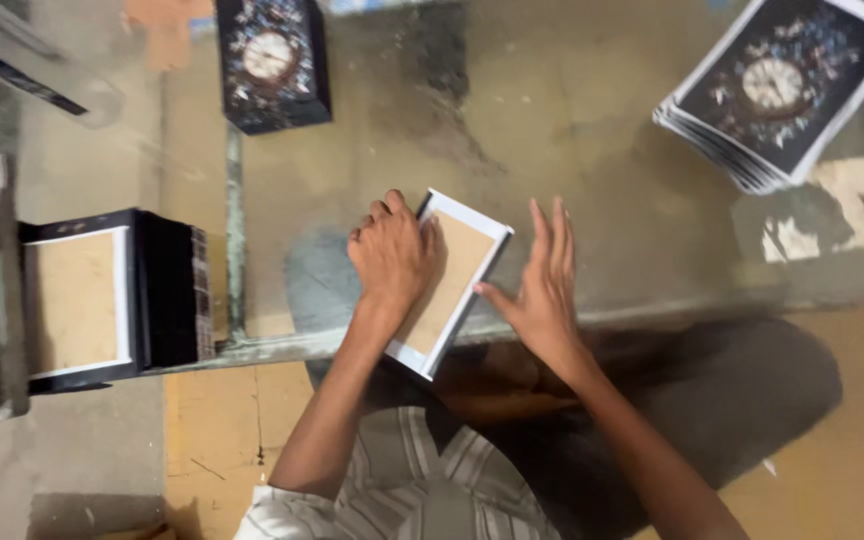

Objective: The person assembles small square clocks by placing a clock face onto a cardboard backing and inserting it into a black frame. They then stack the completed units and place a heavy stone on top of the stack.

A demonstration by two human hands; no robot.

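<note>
— Cardboard panel (449, 282) with the white border: where is it?
— Flat on the glass table (572, 120), overhanging its near edge, brown side up, probably so the wrap can be pressed down.
— The hands?
— Left hand (392, 255) lies palm-down on the panel's left part, fingers curled over its far edge. Right hand (544, 290) stands open just beside the panel, thumb touching its right edge, gripping nothing.
— Nearby?
— Printed clock sheets (782, 90) far right of the panel; finished black boxes (117, 295) left.

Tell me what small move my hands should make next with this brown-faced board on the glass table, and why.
Probably bring the right hand down flat onto the board. The left hand already presses on the board's left part, while the right hand hovers open beside its right edge, fingers spread. The board lies tilted, one corner past the glass table's front edge, so a second hand would likely steady it.
</note>
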